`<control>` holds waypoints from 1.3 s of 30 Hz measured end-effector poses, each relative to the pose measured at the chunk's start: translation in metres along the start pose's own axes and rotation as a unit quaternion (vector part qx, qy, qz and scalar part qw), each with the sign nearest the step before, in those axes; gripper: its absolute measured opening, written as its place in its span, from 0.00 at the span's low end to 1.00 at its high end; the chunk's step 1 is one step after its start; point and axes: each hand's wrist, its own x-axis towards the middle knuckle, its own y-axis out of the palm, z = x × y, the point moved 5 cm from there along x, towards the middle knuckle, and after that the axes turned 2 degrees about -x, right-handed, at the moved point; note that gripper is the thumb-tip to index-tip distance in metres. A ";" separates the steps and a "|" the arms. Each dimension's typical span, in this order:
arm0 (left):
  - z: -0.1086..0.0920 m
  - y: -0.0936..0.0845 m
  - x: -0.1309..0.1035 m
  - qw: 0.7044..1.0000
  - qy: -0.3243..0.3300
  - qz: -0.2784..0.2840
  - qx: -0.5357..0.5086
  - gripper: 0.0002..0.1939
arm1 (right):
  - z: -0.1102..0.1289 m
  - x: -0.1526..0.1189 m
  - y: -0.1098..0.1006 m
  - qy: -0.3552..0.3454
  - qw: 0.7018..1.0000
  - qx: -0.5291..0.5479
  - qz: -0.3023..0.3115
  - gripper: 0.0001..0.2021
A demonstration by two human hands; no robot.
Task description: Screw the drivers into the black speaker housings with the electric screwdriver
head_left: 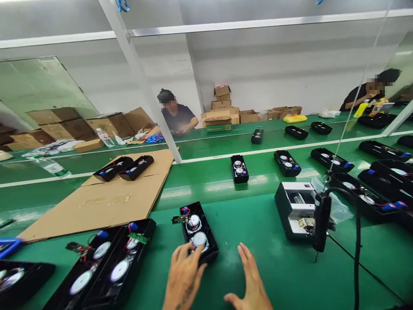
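A black speaker housing [209,234] with two round silver drivers, red wires and a small green circuit board lies in front of me on the green table [245,224]. My left hand [183,275] rests at its near end, fingertips at the nearer driver; whether they grip the housing is not clear. To the right of the housing, my right hand [251,280] is spread with nothing in it. Farther right hangs a black electric screwdriver [322,221], upright, in front of a black and silver screw feeder [295,211].
Two long housings [106,262] lie at the left, near a flat cardboard sheet [119,198] bearing two more. Several housings [332,160] stand along the right and back. A cable [357,241] hangs at the right. Two people sit across the tables.
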 end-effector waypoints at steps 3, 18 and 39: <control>-0.095 0.015 0.020 0.997 0.026 -0.054 -0.039 0.12 | 0.006 0.005 0.015 0.034 0.998 0.018 -0.054 0.64; -0.089 0.020 0.041 0.955 -0.030 -0.039 -0.294 0.10 | -0.054 0.025 -0.177 0.099 0.991 -0.038 0.078 0.46; -0.128 0.021 0.032 0.965 0.178 0.056 -0.182 0.16 | 0.038 0.062 -0.114 -0.200 0.911 -0.230 0.280 0.10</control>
